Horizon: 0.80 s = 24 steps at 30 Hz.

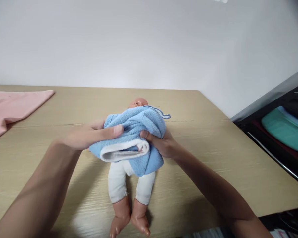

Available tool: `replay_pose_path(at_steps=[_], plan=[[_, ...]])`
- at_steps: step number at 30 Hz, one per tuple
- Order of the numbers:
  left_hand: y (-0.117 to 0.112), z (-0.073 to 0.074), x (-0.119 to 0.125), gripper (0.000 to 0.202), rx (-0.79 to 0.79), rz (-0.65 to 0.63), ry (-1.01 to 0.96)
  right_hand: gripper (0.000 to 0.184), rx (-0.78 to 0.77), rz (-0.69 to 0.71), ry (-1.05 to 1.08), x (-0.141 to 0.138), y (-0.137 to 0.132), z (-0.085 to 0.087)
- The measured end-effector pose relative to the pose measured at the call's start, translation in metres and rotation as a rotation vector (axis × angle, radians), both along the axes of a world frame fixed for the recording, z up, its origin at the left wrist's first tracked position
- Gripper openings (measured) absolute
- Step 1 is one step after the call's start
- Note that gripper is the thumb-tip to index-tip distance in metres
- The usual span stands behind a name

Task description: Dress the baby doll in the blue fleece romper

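While the doll is lying on its back at the centre of the frame, feet pointing toward the lower edge, you are holding the bunched blue cloth over its middle! Your left hand is gripping the cloth's left side, thumb stretching flat across the top, fingers disappearing underneath. Over on the right, your right hand is half closing around the other side, its thumb pressing in near the middle; its fingers are hiding behind the folds. A white-lined opening is facing you between the hands, and a thin strap is curling out at the upper right of the bundle. Just above, the doll's head is peeking out; below, its white pants are showing. Pink fabric is spreading over the table at the left edge, and green fabric is sitting at the far right.
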<state>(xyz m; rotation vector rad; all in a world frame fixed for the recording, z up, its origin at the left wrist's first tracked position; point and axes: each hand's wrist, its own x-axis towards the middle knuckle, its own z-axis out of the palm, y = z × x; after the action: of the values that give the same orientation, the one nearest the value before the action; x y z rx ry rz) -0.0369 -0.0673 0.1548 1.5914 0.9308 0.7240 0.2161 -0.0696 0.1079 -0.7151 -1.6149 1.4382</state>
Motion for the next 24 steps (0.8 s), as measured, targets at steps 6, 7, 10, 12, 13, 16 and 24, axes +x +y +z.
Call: replay_pose_path(at_steps=[6,7,10,12,13,16,24], plan=[[-0.018,-0.006,-0.006,0.046,-0.166,-0.17,-0.044,0.049,-0.161,0.188,-0.037,0.002,-0.003,0.009],[-0.023,-0.009,-0.008,0.053,-0.171,-0.169,-0.032,0.051,-0.125,0.243,-0.028,0.001,-0.002,0.01],[-0.04,-0.026,-0.011,0.058,-0.141,-0.093,-0.055,0.065,0.051,0.451,-0.022,-0.002,-0.001,0.015],[-0.056,-0.042,-0.013,0.056,-0.146,0.029,-0.093,0.07,0.141,0.508,-0.041,-0.006,-0.005,0.017],[-0.064,-0.051,-0.013,0.056,-0.161,0.102,-0.124,0.07,0.167,0.491,-0.06,-0.008,-0.008,0.018],[-0.091,-0.073,-0.014,0.061,-0.264,0.277,-0.233,0.063,0.172,0.355,-0.123,-0.012,-0.022,0.018],[-0.128,-0.075,0.001,0.044,-0.268,0.118,-0.045,0.017,-0.042,0.472,-0.183,-0.004,-0.043,0.013]])
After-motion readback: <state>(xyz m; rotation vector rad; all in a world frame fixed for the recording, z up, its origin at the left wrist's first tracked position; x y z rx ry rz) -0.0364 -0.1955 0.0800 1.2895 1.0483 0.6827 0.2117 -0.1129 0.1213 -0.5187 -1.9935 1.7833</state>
